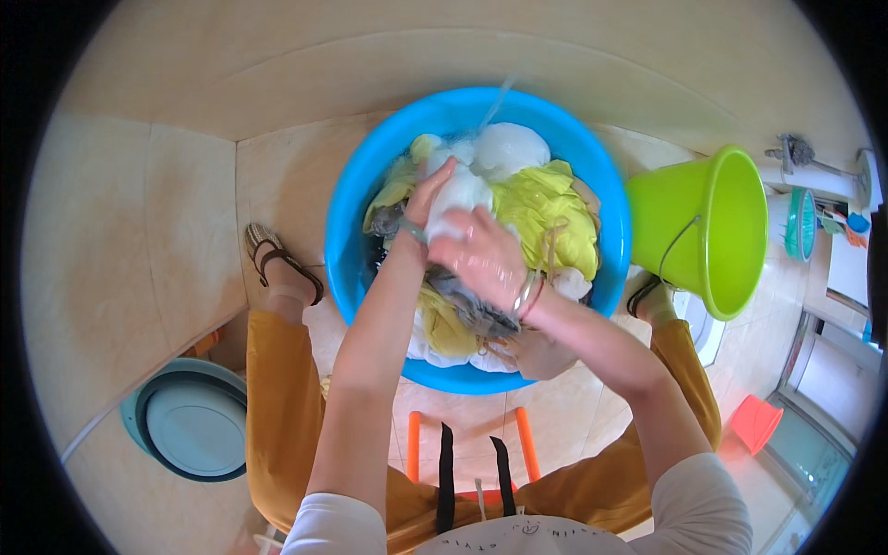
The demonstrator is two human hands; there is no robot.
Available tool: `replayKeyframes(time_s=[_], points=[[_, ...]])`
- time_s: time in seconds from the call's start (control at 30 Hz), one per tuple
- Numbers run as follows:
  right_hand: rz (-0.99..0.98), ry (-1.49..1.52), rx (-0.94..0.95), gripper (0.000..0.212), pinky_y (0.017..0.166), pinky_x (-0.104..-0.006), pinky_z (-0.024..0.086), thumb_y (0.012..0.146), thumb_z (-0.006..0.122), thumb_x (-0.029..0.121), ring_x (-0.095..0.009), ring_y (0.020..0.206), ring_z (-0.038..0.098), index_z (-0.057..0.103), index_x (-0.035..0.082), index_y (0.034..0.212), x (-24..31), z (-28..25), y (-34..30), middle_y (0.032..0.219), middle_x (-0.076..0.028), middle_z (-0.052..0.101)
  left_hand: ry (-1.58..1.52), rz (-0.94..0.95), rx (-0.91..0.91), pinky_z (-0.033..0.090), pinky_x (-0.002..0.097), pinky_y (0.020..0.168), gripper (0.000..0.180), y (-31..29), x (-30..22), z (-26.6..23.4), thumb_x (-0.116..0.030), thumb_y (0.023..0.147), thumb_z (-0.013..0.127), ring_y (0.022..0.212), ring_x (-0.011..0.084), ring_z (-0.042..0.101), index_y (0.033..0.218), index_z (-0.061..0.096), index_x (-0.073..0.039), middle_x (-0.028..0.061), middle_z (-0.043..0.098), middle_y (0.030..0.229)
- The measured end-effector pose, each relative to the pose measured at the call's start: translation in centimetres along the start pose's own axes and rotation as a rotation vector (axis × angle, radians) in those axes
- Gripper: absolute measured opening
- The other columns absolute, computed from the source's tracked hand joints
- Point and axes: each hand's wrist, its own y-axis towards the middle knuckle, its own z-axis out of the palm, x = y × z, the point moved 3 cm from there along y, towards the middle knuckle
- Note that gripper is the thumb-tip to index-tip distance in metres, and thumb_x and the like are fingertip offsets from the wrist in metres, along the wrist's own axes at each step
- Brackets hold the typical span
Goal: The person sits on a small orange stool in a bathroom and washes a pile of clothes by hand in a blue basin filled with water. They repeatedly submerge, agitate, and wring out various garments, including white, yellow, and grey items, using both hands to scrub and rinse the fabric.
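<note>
A large blue basin point(340, 231) full of wet laundry stands on the floor between my feet. Over its middle, my left hand point(428, 198) grips a bunched white cloth point(462, 188) from its left side. My right hand point(483, 261) is curled against the lower end of that cloth; its fingers are smeared by motion and partly hidden. Yellow-green garments point(560, 222), a dark grey cloth point(476, 305) and a puffed-up white piece point(511, 151) lie around both hands. A stream of water point(499, 100) falls into the basin at its far edge.
A lime-green bucket point(689, 217) leans beside the basin's right rim. Walls stand behind and to the left. Grey-green basins point(194, 430) rest at lower left. Orange stool legs point(413, 449) show below me, and a red container point(756, 424) sits far right.
</note>
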Motion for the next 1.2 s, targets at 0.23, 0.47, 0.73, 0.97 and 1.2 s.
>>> replayKeyframes(time_s=[0.23,0.47,0.73,0.97,1.2], points=[[0.039,0.019,-0.253,0.034,0.068,-0.0397,0.041,0.062,0.076,0.034,-0.024,0.095,0.047,0.065,0.025,0.093,6.0,-3.1,-1.7,0.115,0.003,0.05,0.031,0.347,-0.173,0.046,0.0344,0.092,0.045,-4.4,4.2,7.0,-0.034,0.096,0.052,0.112,0.0198,0.052,0.137,0.039,-0.018,0.0068,0.051,0.125],[0.125,0.04,-0.505,0.033,0.064,-0.0367,0.045,0.059,0.078,0.029,-0.023,0.084,0.051,0.066,0.026,0.09,6.7,-5.2,-1.7,0.099,0.001,0.05,-0.203,0.313,0.024,0.042,0.0311,0.092,0.045,-5.6,6.8,7.0,-0.042,0.096,0.05,0.106,0.0164,0.052,0.132,0.044,-0.015,0.0017,0.054,0.116],[0.2,0.218,-0.543,0.013,0.055,-0.0367,0.05,0.069,0.074,0.014,-0.027,0.072,0.062,0.064,0.014,0.076,5.1,-7.1,-2.3,0.079,-0.006,0.057,0.035,0.429,-0.111,0.047,0.0322,0.085,0.034,-7.2,8.4,7.3,-0.037,0.096,0.051,0.099,0.0155,0.057,0.116,0.055,-0.01,0.0037,0.06,0.107],[0.549,0.393,-0.476,0.011,0.063,-0.0397,0.05,0.08,0.064,0.018,-0.034,0.072,0.063,0.067,0.008,0.084,1.4,-6.2,-3.1,0.087,-0.015,0.064,0.137,0.476,-0.4,0.049,0.032,0.081,0.035,-9.2,8.1,8.4,-0.035,0.093,0.054,0.094,0.0172,0.061,0.112,0.057,-0.006,0.0064,0.062,0.102],[1.006,1.403,-0.443,0.03,0.078,-0.0291,0.048,0.083,0.067,0.023,-0.013,0.088,0.062,0.067,-0.001,0.102,-8.3,-1.8,-10.6,0.097,-0.006,0.068,0.274,0.451,-0.221,0.048,0.0344,0.085,0.034,-9.6,6.3,8.4,-0.017,0.087,0.062,0.1,0.0201,0.06,0.116,0.054,0.0,0.0096,0.061,0.111]])
